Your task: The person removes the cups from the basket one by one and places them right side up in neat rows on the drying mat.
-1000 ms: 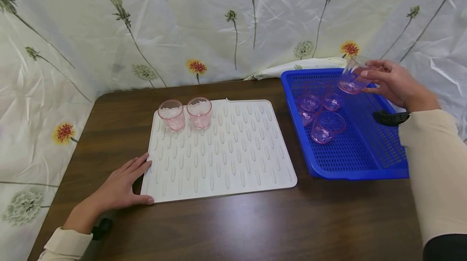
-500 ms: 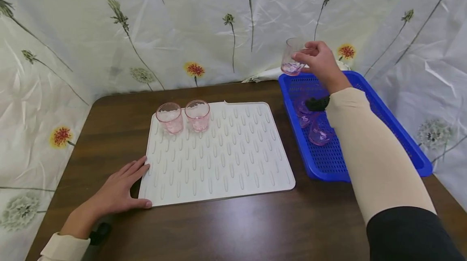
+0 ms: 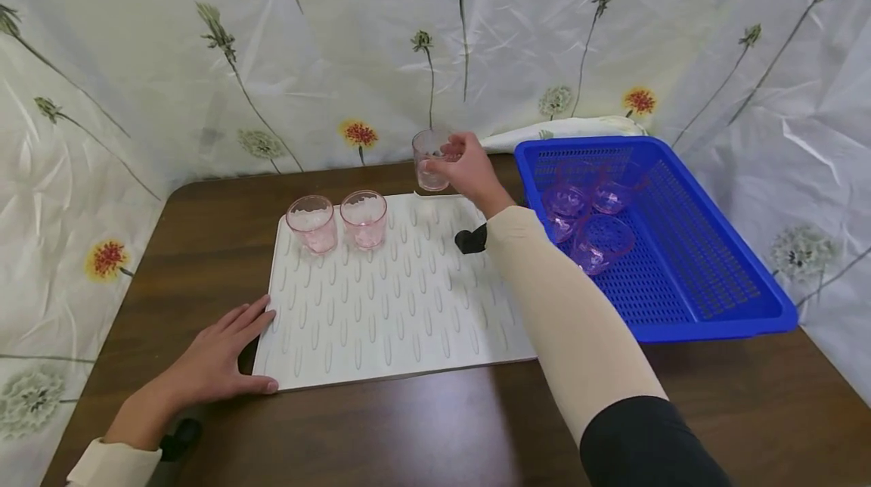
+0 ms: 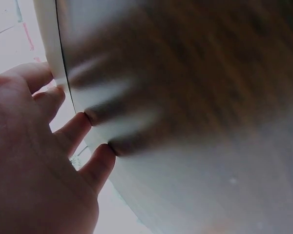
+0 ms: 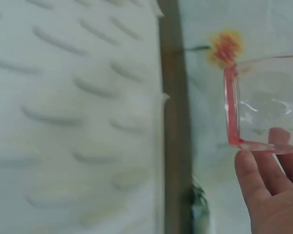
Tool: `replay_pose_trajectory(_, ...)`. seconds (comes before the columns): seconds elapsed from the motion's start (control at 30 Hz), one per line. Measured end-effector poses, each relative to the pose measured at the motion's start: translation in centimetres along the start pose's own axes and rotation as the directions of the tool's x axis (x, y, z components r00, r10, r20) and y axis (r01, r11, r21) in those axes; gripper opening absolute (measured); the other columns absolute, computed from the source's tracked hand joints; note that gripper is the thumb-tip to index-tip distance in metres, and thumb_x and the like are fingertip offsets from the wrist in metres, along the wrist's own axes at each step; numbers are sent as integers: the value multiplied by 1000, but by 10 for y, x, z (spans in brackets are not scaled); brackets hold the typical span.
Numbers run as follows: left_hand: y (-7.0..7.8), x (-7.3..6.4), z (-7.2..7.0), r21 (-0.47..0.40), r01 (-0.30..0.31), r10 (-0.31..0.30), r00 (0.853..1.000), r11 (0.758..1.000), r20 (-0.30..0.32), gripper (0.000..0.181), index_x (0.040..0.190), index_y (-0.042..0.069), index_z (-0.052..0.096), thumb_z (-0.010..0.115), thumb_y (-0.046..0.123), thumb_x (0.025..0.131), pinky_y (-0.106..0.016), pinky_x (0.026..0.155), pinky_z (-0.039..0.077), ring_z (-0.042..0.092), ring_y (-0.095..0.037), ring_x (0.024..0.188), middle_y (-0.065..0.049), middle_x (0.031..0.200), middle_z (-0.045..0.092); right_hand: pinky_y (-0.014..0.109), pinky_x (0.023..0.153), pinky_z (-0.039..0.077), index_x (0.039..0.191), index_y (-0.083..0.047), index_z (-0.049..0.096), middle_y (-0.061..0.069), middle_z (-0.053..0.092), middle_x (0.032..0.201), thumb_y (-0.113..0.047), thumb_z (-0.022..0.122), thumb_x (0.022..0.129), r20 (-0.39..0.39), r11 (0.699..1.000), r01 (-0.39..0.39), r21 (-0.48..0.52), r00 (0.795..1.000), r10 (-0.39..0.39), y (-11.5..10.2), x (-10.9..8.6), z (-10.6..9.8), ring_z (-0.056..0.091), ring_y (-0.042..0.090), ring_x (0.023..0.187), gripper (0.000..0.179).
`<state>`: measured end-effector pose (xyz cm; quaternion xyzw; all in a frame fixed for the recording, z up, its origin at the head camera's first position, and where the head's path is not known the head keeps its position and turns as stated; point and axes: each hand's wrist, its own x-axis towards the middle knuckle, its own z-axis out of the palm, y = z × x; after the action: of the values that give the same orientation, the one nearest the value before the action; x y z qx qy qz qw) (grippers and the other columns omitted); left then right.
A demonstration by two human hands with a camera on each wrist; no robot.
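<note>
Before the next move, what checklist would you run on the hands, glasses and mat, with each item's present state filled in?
1. Right hand grips a clear, pink-tinted glass tumbler, base down: ok.
2. Left hand touches the left edge of the white, ridged, rectangular mat: ok.
3. Two clear pink glass tumblers stand upright on the mat: ok.
4. Bare mat surface to the right of those two: ok.
5. Held tumbler directly above the mat: cannot tell; the head view shows it just past the far edge.
</note>
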<state>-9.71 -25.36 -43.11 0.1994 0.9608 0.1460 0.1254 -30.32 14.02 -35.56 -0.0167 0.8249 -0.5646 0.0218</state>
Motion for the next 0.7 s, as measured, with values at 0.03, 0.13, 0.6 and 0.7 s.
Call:
replay_pose_trajectory(0.03,0,0,0,0,2,-2,1000,1000,0,106,151,7,40,75,68,71,-73,103,33,29,-46,143,-16,163,27,41,111,44,148,-6,32,13,50,146,-27,77,87,3,1000,1,-6,1000,-1,4,-1,7,49,26,137,79)
replay_pose_trajectory(0.13,1,0,-1,4,0,0,1000,1000,-1,106,151,7,40,74,68,71,-73,103,33,29,-45,143,-16,164,27,40,111,44,147,-8,33,10,50,144,-28,77,87,16,1000,-8,-20,1000,8,13,-9,25,48,24,136,77)
replay_pose_trajectory(0.6,2,0,-3,12,4,-5,1000,1000,17,107,152,8,39,75,67,71,-72,105,32,29,-46,143,-16,164,26,44,115,40,147,-12,34,6,51,146,-29,77,86,32,998,-63,2,997,63,34,-23,52,44,25,139,77)
replay_pose_trajectory(0.7,2,1,-3,14,9,-9,1000,1000,26,108,152,8,39,75,68,70,-73,104,32,29,-47,143,-16,164,26,44,115,40,147,-12,35,6,53,145,-28,78,85,27,997,-75,16,997,74,36,-25,54,44,25,141,77)
